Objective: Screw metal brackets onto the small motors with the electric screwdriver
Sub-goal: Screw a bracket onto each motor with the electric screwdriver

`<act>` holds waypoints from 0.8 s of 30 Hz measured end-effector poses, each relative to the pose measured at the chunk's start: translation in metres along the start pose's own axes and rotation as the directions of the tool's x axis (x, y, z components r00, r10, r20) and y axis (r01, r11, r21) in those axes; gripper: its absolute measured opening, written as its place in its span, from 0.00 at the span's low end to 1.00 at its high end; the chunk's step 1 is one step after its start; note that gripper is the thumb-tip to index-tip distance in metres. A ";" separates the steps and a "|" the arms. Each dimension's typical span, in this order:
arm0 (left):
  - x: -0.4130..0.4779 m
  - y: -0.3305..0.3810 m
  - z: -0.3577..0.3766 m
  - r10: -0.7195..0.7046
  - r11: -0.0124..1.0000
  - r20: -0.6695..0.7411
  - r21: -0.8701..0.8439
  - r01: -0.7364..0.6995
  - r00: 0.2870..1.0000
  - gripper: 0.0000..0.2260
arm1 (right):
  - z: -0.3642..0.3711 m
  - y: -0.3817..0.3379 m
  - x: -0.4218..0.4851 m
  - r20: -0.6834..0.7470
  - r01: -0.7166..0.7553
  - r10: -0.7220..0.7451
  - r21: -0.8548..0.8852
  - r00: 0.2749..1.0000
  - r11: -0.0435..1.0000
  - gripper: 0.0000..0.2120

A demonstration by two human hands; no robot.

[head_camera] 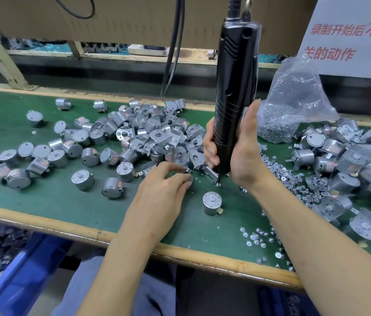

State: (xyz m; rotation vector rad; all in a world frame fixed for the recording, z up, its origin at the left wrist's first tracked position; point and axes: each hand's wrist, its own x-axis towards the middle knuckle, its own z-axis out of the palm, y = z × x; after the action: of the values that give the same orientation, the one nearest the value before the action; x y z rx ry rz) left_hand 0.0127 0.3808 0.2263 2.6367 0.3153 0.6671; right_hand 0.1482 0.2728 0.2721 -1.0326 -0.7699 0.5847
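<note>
Your right hand (246, 151) is wrapped firmly round the lower body of the tall black electric screwdriver (234, 87). It hangs upright from a hook above. Its bit points straight down, and the tip sits on a single small silver screw (218, 184) lying on the green worktop (54, 201).

Your left hand (164, 190) is just beside it, fingers curled and pinching a small piece of bent grey metal (188, 171). This is at the near edge of the heap of silver brackets and round motors (152, 135). The piece looks like a bracket, though your fingers hide most of it.

One short round silver motor (212, 202) stands alone, shaft up, near the screw. Neither hand touches it.

This reads as the gathering step: a screw being picked up on the bit and a bracket being fetched, with nothing fastened yet.

Next, you would likely seat the bracket flat on the shaft face of that lone motor and line its hole up with a threaded hole. Pin both down with your left hand before you bring the bit over. Keep the screwdriver square to the face, or the screw may tip off the bit or start crooked.
</note>
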 end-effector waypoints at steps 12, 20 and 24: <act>-0.009 0.007 -0.007 -0.205 0.932 -0.246 -0.344 0.113 0.947 0.10 | 0.004 -0.005 -0.002 0.019 0.014 -0.014 -0.004 1.000 1.000 0.38; -0.018 0.030 0.006 0.067 0.926 -0.156 -0.358 -0.119 0.986 0.10 | 0.004 -0.010 -0.001 0.013 0.015 -0.015 -0.024 1.000 1.000 0.39; -0.019 0.025 0.005 0.127 0.916 -0.040 -0.378 -0.133 0.991 0.16 | 0.001 -0.018 -0.001 -0.008 0.009 -0.009 -0.006 1.000 1.000 0.36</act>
State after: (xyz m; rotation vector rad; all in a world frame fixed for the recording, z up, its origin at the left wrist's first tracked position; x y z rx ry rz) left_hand 0.0018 0.3507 0.2259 2.2923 0.0081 0.7104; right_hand 0.1479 0.2654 0.2881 -1.0355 -0.7692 0.5707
